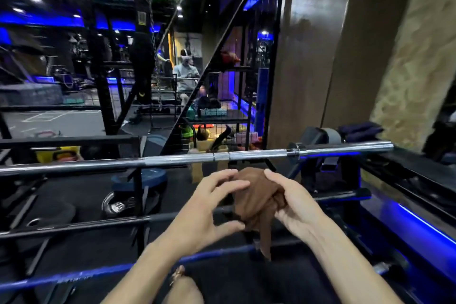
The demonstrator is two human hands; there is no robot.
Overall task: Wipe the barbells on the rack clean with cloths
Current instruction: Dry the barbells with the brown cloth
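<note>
Your right hand (293, 201) fingers grip the brown cloth (256, 202), left hand (209, 207) spread beside; silver barbell (172, 160) lies crosswise just beyond both, approx. equally near.

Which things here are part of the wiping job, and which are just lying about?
Part of the job:
brown cloth, held in the right hand, with the left hand touching it
silver barbell
dark bar below it
blue bar nearest the camera

Just lying about:
weight plates on the floor
yellow kettlebell
shelf clutter behind the mesh

No readable text, labels or numbers anywhere.
</note>
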